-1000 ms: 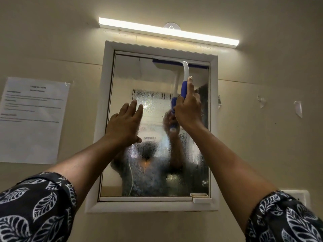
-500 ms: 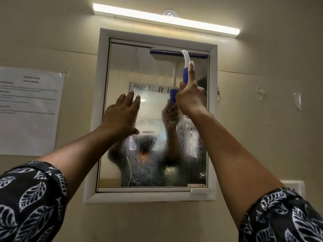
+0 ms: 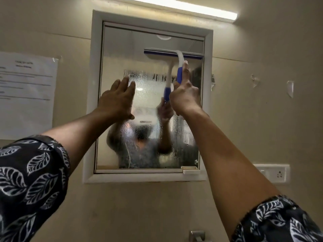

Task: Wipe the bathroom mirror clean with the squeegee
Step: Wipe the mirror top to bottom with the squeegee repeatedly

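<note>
My right hand [image 3: 185, 97] grips the squeegee [image 3: 172, 54], blade at the mirror's [image 3: 122, 48] 1 o'clock; left hand [image 3: 116, 101] fingers straight, 9 o'clock.

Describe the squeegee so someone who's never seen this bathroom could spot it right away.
Start at the white-framed mirror under the strip light. Near its upper right, the right hand grips the squeegee, blade against the glass. It is the only tool there: curved white neck, blue grip, and a wide blue-edged blade lying level.

Below the squeegee [image 3: 172, 54] the mirror [image 3: 122, 49] lies open, hemmed by its frame [image 3: 208, 67] on the right and the left hand [image 3: 116, 102] opposite.
</note>
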The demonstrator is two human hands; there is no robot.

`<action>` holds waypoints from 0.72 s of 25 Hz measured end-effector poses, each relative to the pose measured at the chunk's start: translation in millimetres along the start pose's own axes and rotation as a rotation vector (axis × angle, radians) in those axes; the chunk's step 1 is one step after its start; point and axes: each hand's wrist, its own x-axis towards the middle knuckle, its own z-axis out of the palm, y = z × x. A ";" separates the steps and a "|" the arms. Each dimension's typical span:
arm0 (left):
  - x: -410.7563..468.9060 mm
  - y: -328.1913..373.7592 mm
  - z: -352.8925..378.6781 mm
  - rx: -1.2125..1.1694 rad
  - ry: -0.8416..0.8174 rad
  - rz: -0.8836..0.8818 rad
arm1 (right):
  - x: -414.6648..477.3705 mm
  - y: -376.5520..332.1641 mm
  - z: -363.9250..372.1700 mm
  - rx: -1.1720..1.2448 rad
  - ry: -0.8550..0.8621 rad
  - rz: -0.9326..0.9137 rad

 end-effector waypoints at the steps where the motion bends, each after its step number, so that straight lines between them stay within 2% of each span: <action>1: -0.4 0.0 -0.6 -0.004 0.001 0.001 | -5.5 3.6 1.4 0.010 -0.006 0.008; 8: -1.6 -2.5 -1.0 -0.005 0.023 0.015 | -43.4 27.2 13.0 -0.030 -0.036 -0.021; 18: -1.3 -5.7 0.7 -0.026 0.045 0.033 | -86.7 51.3 18.3 -0.033 -0.080 0.029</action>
